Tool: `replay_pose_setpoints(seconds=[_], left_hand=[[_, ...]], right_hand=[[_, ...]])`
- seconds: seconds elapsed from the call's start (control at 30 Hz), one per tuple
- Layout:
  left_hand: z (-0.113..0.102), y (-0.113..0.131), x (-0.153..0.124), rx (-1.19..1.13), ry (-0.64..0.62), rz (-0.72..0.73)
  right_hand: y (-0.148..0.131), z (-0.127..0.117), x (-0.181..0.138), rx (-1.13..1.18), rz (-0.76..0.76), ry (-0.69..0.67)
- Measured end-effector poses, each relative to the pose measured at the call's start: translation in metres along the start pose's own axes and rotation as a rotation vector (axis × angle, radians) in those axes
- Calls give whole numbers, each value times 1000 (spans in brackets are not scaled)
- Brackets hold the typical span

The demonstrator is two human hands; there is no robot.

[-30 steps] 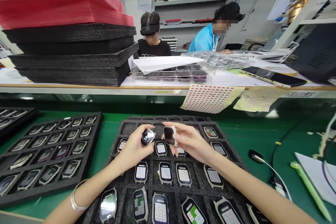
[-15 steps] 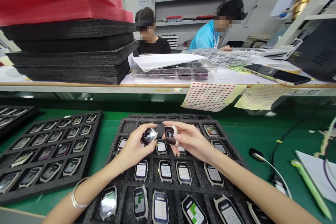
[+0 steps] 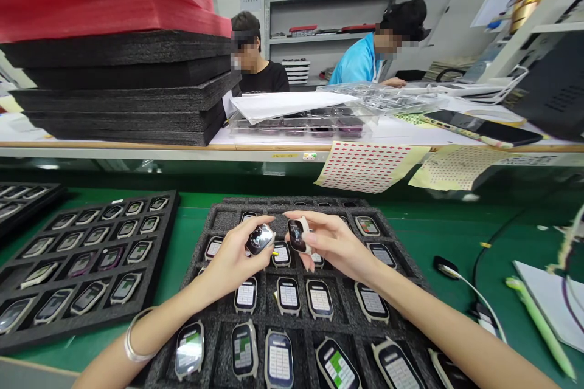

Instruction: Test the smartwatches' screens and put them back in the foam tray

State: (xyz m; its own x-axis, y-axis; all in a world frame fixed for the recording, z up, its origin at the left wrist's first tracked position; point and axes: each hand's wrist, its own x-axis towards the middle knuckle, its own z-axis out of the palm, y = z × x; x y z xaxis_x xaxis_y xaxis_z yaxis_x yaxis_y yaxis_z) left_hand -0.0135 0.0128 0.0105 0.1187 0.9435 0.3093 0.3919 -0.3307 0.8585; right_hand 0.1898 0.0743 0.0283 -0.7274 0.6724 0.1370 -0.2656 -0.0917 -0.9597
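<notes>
My left hand grips a smartwatch without a strap, its dark round-cornered screen lit and facing up. Between the thumb and fingers of my right hand is a second smartwatch, pale-cased and tilted, its screen turned leftward. The two watches are held close together but apart. Beneath both hands lies a black foam tray with watches in its compartments. Many show white grids, such as the watch below my hands; another watch has green blocks. A small yellow-tipped piece shows beside my left fingers.
At left stands another foam tray of watches. Stacked black foam under red sheets sits on the shelf, near a phone. A charging puck, cable and green pen lie at right. Two people sit opposite.
The watch in my left hand has tilted slightly and its screen picture looks different. My right hand's watch has turned a little. The person in black has shifted left.
</notes>
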Motion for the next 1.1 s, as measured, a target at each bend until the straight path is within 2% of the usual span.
replay_pose_setpoints(seconds=[0.33,0.6,1.1], left_hand=[[0,0,-1,-23,-19,-80],[0,2,-2,-29,-20,-28],[0,-1,2,-161,37,-128]], right_hand=[[1,1,0,13,19,-21],[1,1,0,-6,10,-36],[0,1,-1,-39,20,-27]])
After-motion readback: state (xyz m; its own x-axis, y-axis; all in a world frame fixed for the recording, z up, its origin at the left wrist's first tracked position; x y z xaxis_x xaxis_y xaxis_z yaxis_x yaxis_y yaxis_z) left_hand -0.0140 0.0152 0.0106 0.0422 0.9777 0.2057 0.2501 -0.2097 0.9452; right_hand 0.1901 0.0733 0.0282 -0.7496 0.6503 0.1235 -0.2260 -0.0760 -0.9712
